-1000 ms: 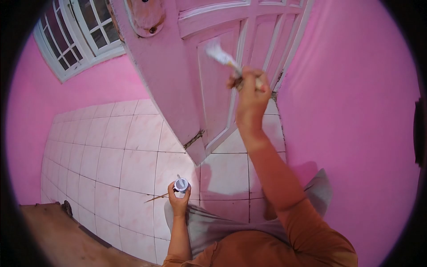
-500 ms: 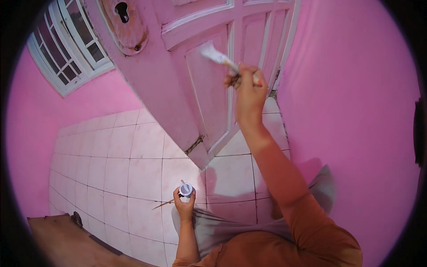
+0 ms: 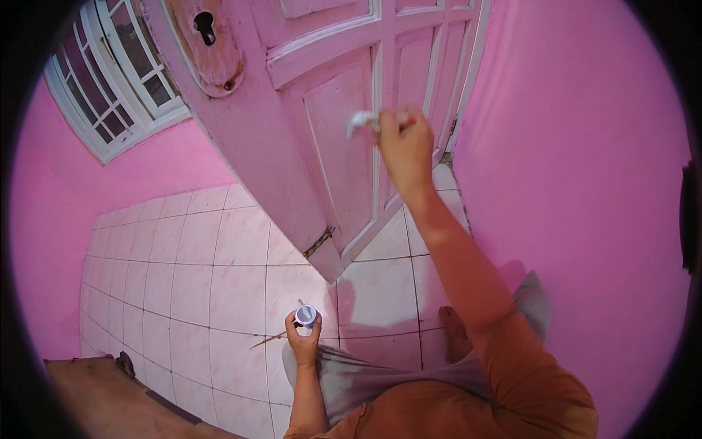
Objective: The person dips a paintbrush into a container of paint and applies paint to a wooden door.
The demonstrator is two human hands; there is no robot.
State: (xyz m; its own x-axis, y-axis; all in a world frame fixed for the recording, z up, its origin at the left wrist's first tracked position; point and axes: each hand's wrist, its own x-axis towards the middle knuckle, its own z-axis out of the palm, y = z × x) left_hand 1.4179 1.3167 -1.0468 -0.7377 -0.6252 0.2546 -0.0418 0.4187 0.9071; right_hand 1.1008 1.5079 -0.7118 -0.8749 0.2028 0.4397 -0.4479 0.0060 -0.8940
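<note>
My right hand (image 3: 404, 146) is closed around the handle of a paintbrush (image 3: 363, 123), whose white-coated bristles are blurred and lie over the lower panel of a pink door (image 3: 340, 110). Whether the bristles touch the panel is hard to tell. Low in the view, my left hand (image 3: 303, 340) grips a small paint can (image 3: 306, 315) by its sides. Pale paint shows inside the can, and a small light piece sticks up at its rim. A thin stick (image 3: 268, 339) extends leftward beside that hand.
The door has a worn lock plate (image 3: 207, 44) with a keyhole opening. A pink wall (image 3: 585, 183) rises close on the right. White tiles (image 3: 186, 285) cover the floor. A white-framed window (image 3: 121, 80) is at upper left, and a brown wooden surface (image 3: 110, 395) at lower left.
The paintbrush in my right hand has moved down and slightly right across the door panel, its bristles now bent more sideways. My left hand and the can have barely moved.
</note>
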